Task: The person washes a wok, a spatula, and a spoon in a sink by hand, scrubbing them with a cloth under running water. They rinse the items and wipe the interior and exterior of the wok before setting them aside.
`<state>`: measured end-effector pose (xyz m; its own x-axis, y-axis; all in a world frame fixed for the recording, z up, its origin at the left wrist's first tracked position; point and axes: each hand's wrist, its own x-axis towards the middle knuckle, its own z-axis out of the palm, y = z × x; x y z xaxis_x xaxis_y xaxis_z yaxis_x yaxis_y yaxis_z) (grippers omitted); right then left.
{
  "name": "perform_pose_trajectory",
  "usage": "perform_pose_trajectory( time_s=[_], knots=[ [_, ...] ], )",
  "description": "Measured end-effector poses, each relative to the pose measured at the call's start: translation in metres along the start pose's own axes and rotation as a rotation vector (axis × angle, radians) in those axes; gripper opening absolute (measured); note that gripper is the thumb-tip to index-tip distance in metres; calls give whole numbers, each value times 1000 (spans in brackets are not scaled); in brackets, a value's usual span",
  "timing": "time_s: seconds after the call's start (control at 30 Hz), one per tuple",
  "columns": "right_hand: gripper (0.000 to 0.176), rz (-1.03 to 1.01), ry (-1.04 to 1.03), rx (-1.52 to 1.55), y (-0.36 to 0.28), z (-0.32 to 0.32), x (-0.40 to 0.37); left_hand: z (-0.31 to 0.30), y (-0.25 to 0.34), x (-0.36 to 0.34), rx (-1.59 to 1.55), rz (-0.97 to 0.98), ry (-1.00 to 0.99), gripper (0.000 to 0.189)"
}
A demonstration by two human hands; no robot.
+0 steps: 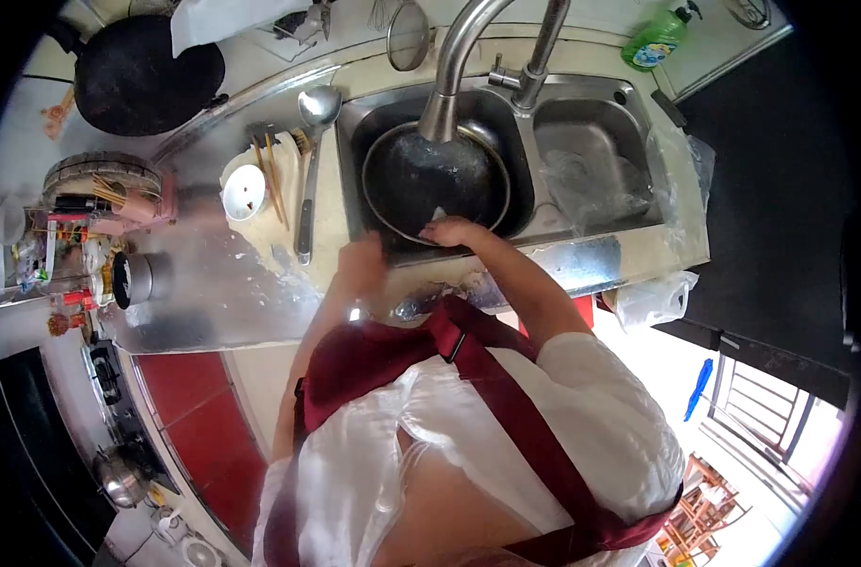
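A round black pan (430,175) lies in the left basin of the steel sink (350,142), beneath the tap's spray head (439,118). My right hand (454,231) is at the pan's near rim with its fingers pressed together. A small pale thing shows at the fingertips, too small to name. Blurred by motion, my left hand (362,263) is over the counter's edge at the basin's near left corner, and its fingers cannot be made out.
Left of the sink are a ladle (307,203), chopsticks (277,180) and a white bowl (245,193). Clear plastic (581,189) lies in the right basin. A green soap bottle (654,42) stands behind it. A black wok (147,76) is at the back left.
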<state>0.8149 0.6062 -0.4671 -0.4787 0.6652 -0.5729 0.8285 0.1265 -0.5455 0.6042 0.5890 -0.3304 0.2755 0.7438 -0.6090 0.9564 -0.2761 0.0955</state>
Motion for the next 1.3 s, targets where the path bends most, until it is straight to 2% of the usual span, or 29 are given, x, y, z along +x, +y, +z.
perform_pose_trajectory(
  time_s=[0.03, 0.07, 0.13, 0.17, 0.2, 0.27, 0.3, 0.33, 0.4, 0.43, 0.5, 0.53, 0.57, 0.6, 0.63, 0.67, 0.73, 0.77, 0.8, 0.87, 0.9, 0.97, 1.0, 1.1, 1.17, 1.3],
  knots=[
    [60, 39, 18, 87, -17, -11, -14, -6, -4, -3, -83, 46, -82, 43],
    [60, 38, 29, 90, -22, -12, -12, -5, -15, -4, -74, 48, -76, 43],
    [77, -20, 109, 425, -30, -10, -10, 11, -47, 3, -390, 482, 143, 58],
    [84, -27, 113, 499, -44, -25, -29, 19, -58, 12, -783, 437, -24, 58],
    [84, -28, 119, 505, -48, -30, -35, 8, -62, 10, -775, 440, -26, 58],
    [79, -134, 183, 564, -52, -35, -44, -28, -57, -9, -1188, 299, -140, 50],
    [79, -132, 188, 564, -53, -39, -49, -48, -41, -29, -1482, 198, -249, 56],
    [73, -192, 243, 565, -54, -44, -52, -54, -35, -41, -1692, 296, -223, 68],
    [68, -251, 297, 565, -55, -47, -53, -77, -12, -58, -1883, 490, -160, 76],
    [64, -305, 349, 615, -54, -49, -49, -77, -10, -56, -1882, 494, -159, 76],
    [60, -361, 402, 663, -57, -52, -50, -84, -3, -51, -1724, 769, -18, 75],
    [58, -353, 526, 618, -59, -53, -54, -90, 4, -51, -1721, 774, -17, 75],
    [56, -343, 650, 575, -61, -55, -56, -95, 13, -51, -1395, 661, 286, 66],
    [56, -342, 653, 577, -62, -55, -56, -103, 25, -55, -1051, 535, 556, 58],
    [55, -303, 696, 522, -63, -55, -55, -110, 37, -54, -794, 495, 747, 31],
    [55, -261, 738, 468, -63, -54, -54, -112, 45, -47, -791, 499, 741, 31],
    [55, -241, 761, 505, -62, -57, -52, -118, 64, -31, -1100, 620, 706, 14],
    [55, -224, 782, 538, -62, -59, -50, -121, 77, -27, -1224, 608, 711, 11],
    [55, -222, 790, 541, -59, -56, -44, -124, 86, -23, -1219, 616, 706, 11],
    [52, -265, 857, 788, -48, -51, -25, -134, 102, -13, -1266, 689, 703, 12],
    [52, -265, 866, 787, -49, -55, -27, -142, 109, -11, -1141, 645, 743, 13],
    [47, -307, 1026, 824, -53, -55, -31, -151, 123, -13, -1115, 646, 735, 15],
    [47, -304, 1032, 829, -56, -59, -36, -158, 132, -16, -1092, 640, 729, 16],
    [41, -387, 983, 934, -71, -80, -68, -172, 149, -20, -963, 619, 812, 18],
    [38, -334, 755, 1081, -80, -95, -90, -179, 156, -19, -903, 596, 850, 20],
    [37, -353, 806, 1043, -86, -100, -91, -190, 163, -22, -944, 515, 824, 24]
  ],
)
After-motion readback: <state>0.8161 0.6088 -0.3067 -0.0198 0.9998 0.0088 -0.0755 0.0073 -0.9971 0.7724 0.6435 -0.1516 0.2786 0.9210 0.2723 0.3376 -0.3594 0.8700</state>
